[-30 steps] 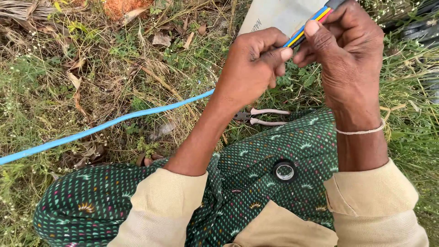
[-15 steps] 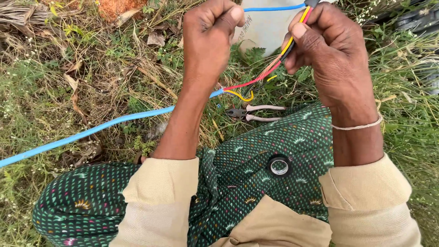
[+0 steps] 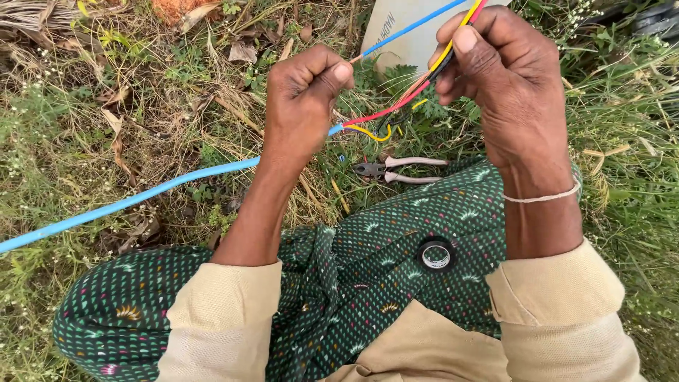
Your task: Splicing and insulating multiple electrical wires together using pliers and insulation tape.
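Observation:
My left hand (image 3: pixel 305 99) is a closed fist gripping a thin strip of blue sheath (image 3: pixel 410 28) that runs up to the top edge. My right hand (image 3: pixel 506 78) pinches the bundle of inner wires (image 3: pixel 410 95), red, yellow and black, pulled taut. These wires come out of the blue cable (image 3: pixel 141 199), which trails left across the grass. Pliers (image 3: pixel 399 170) with pale handles lie on the ground just beyond my knee. A roll of black tape (image 3: pixel 436 255) rests on my green patterned lap cloth (image 3: pixel 396 269).
A pale flat object (image 3: pixel 396 35) stands in the grass behind my hands. Dry leaves and stems cover the ground at upper left, green grass at right. A dark object (image 3: pixel 654 18) sits at the top right corner.
My hands were together at first; the left has since drawn away to the left and down, and the sheath has split from the red, yellow and black wires, which now show.

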